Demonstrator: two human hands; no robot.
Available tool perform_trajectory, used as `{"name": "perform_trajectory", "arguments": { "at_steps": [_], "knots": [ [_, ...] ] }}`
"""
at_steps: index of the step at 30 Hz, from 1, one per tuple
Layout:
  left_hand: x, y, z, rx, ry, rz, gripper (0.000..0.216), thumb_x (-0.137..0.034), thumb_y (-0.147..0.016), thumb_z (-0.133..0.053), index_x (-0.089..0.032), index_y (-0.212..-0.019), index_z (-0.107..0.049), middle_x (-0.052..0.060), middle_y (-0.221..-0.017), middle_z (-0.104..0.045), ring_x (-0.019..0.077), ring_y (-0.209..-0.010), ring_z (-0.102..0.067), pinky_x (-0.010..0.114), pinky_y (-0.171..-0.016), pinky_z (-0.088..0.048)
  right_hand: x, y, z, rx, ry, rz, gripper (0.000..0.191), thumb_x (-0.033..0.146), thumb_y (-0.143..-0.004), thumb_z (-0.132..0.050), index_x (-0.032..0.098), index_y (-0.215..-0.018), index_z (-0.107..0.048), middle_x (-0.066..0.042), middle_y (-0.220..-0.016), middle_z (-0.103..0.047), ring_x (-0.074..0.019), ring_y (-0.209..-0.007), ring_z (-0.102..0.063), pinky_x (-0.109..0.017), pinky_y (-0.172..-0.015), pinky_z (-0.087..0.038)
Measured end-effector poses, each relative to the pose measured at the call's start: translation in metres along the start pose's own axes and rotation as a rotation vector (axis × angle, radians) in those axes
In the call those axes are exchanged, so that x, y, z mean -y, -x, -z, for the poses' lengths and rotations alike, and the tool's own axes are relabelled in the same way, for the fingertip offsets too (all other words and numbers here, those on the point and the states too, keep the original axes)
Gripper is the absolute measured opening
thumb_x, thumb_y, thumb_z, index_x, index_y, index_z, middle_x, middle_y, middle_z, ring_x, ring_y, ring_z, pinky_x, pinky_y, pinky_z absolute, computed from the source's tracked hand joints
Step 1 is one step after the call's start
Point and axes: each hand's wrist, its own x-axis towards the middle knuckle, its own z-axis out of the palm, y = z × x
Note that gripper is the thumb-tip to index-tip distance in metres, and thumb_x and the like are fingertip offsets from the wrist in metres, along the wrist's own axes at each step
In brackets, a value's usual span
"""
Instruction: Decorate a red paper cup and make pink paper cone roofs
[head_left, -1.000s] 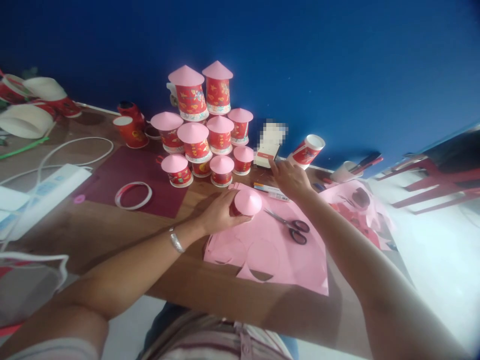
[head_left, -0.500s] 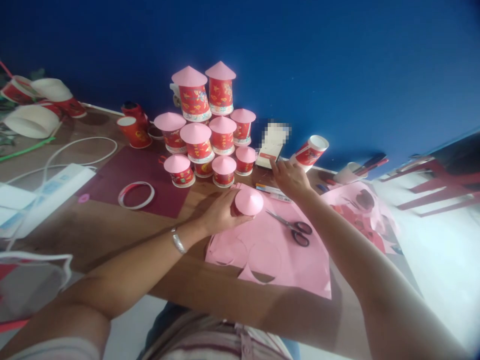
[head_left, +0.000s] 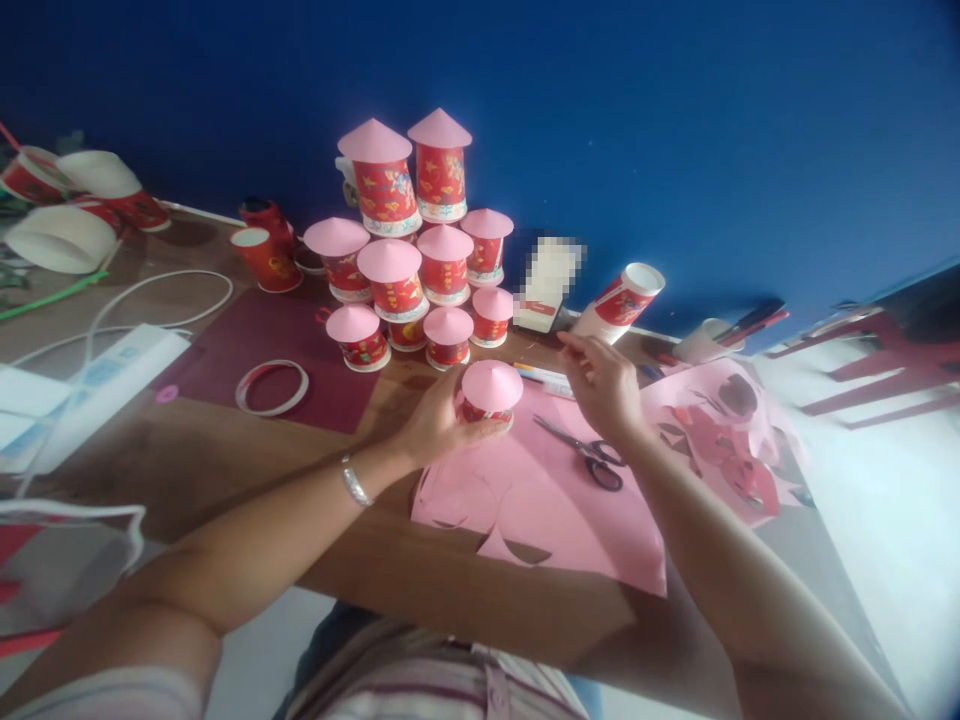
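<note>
My left hand (head_left: 439,420) is wrapped around the side of a short red paper cup with a pink cone roof (head_left: 492,388). The little cup stands upright in its grip, above a pink paper sheet (head_left: 585,520). My right hand (head_left: 604,385) is raised over the sheet's far right part, fingers loosely bent and apart, with nothing visible in them. Just beyond its fingertips is a propped phone (head_left: 541,290), its screen partly blurred out. Black-handled scissors (head_left: 592,460) lie on the sheet beside my right wrist. Several roofed red cups (head_left: 388,285) are stacked behind my left hand.
A red and white paper cup (head_left: 626,300) leans by the wall. Pink paper scraps (head_left: 727,430) lie at the right, near a pen holder (head_left: 709,342). A cut cup ring (head_left: 271,388) rests on a maroon sheet (head_left: 337,390). At the left are a power strip (head_left: 97,390) and cups (head_left: 97,215).
My right hand has drawn back from the phone toward me and slightly right, its fingers now more bent. The held cup has tilted more upright, showing its red side.
</note>
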Motion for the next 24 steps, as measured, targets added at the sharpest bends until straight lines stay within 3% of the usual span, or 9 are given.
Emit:
{"name": "perform_trajectory", "arguments": {
  "at_steps": [4,6,9,14,18,24],
  "knots": [
    [0.005,0.0,-0.002,0.031,-0.187,-0.036,0.062,-0.041,-0.075,-0.086,-0.017,-0.126,-0.06,0.014,-0.127,-0.068,0.0305,-0.118,-0.065,0.05,-0.105,-0.053,0.018,0.017,-0.002,0.1,-0.445,-0.026,0.05,0.049,-0.098,-0.063,0.024,-0.141,-0.061,-0.011,-0.13,-0.073,-0.0264,-0.114,-0.072,-0.045,-0.096,-0.062],
    [0.006,0.0,-0.003,0.058,-0.266,-0.041,0.062,-0.043,-0.074,-0.087,-0.017,-0.124,-0.061,0.015,-0.13,-0.066,0.0336,-0.124,-0.062,0.054,-0.11,-0.049,0.025,0.021,-0.003,0.186,-0.551,0.017,0.065,0.055,-0.097,-0.065,0.028,-0.154,-0.048,-0.012,-0.145,-0.065,-0.0293,-0.134,-0.063,-0.052,-0.109,-0.055],
    [0.007,-0.001,-0.003,0.111,-0.318,-0.055,0.057,-0.047,-0.075,-0.086,-0.019,-0.118,-0.061,0.013,-0.124,-0.069,0.0344,-0.123,-0.063,0.057,-0.109,-0.05,0.033,0.024,-0.007,0.29,-0.623,0.105,0.086,0.064,-0.092,-0.066,0.031,-0.163,-0.03,-0.013,-0.156,-0.055,-0.0318,-0.146,-0.052,-0.057,-0.118,-0.047],
    [0.01,-0.002,-0.002,0.165,-0.294,-0.082,0.06,-0.05,-0.08,-0.081,-0.019,-0.125,-0.057,0.016,-0.134,-0.065,0.0361,-0.132,-0.058,0.059,-0.115,-0.045,0.039,0.023,-0.015,0.39,-0.664,0.136,0.094,0.063,-0.091,-0.068,0.031,-0.165,-0.021,-0.015,-0.158,-0.053,-0.0321,-0.147,-0.05,-0.059,-0.121,-0.044],
    [0.011,-0.002,-0.002,0.181,-0.291,-0.072,0.068,-0.05,-0.08,-0.081,-0.019,-0.133,-0.053,0.019,-0.145,-0.059,0.0381,-0.138,-0.054,0.062,-0.115,-0.045,0.038,0.024,-0.023,0.376,-0.68,0.157,0.089,0.056,-0.093,-0.07,0.031,-0.164,-0.022,-0.014,-0.149,-0.062,-0.0313,-0.151,-0.045,-0.063,-0.123,-0.038],
    [0.01,-0.002,-0.002,0.174,-0.307,-0.049,0.068,-0.047,-0.078,-0.083,-0.02,-0.134,-0.055,0.017,-0.143,-0.06,0.037,-0.141,-0.053,0.062,-0.12,-0.041,0.038,0.027,-0.027,0.36,-0.647,0.087,0.088,0.045,-0.092,-0.075,0.029,-0.163,-0.026,-0.014,-0.142,-0.067,-0.0319,-0.151,-0.045,-0.065,-0.123,-0.037]
  ]
}}
